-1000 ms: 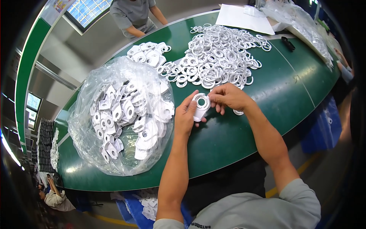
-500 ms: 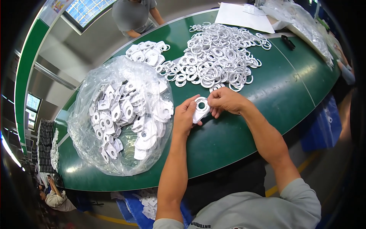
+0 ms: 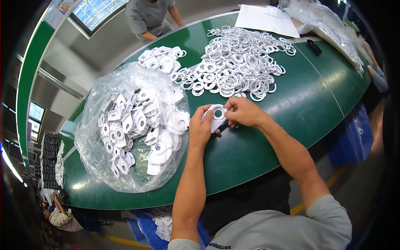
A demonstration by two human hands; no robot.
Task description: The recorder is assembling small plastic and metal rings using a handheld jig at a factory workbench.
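Between my two hands, over the green table (image 3: 233, 166), is a white plastic plate with a round hole and a ring around it (image 3: 216, 117). My left hand (image 3: 201, 127) grips its left side, thumb on top. At its right rim, my right hand (image 3: 242, 112) pinches the edge of the ring; the fingertips partly hide that spot. Just beyond my hands lies a large heap of white rings (image 3: 237, 58). To the left, a clear plastic bag (image 3: 93, 154) stands open, full of similar white plates (image 3: 139, 121).
More white plates (image 3: 160, 58) lie behind the bag. At the far right are a white sheet (image 3: 266, 21), plastic wrapping (image 3: 325, 25) and a small black object (image 3: 314, 46). A person in grey (image 3: 151, 18) is across the table. Dark stacked trays (image 3: 51, 158) stand far left.
The plate and both hands have shifted slightly left, with the plate turned a little. My right fingers have moved along its right rim. The person across has straightened slightly.
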